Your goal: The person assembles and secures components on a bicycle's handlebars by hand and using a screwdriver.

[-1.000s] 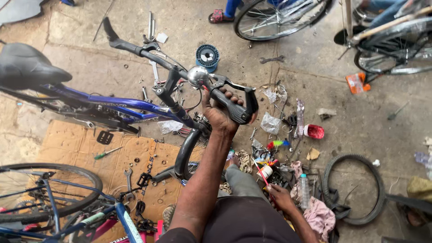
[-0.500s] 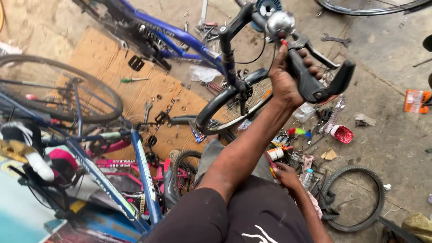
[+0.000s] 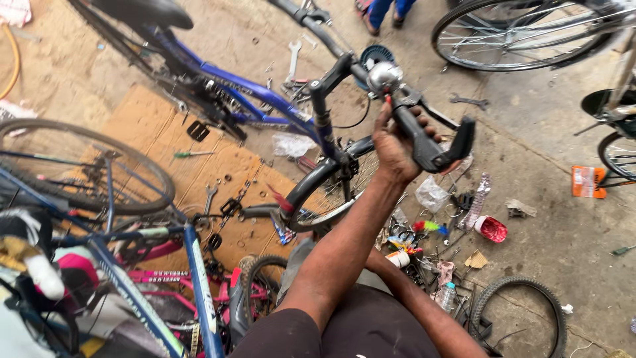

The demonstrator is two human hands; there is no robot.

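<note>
handlebar grip (image 3: 424, 142) sits clamped in the left hand (image 3: 396, 142), raised above the blue bicycle (image 3: 252, 89); right hand reaches down among the scattered parts (image 3: 424, 245), its hold impossible to tell; a slackened fist could let the bar swing, knocking the silver bell (image 3: 383, 76).

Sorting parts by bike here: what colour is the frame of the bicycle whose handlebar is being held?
Blue, with a black fork; the bicycle frame shows best in the head view, the only one.
</note>
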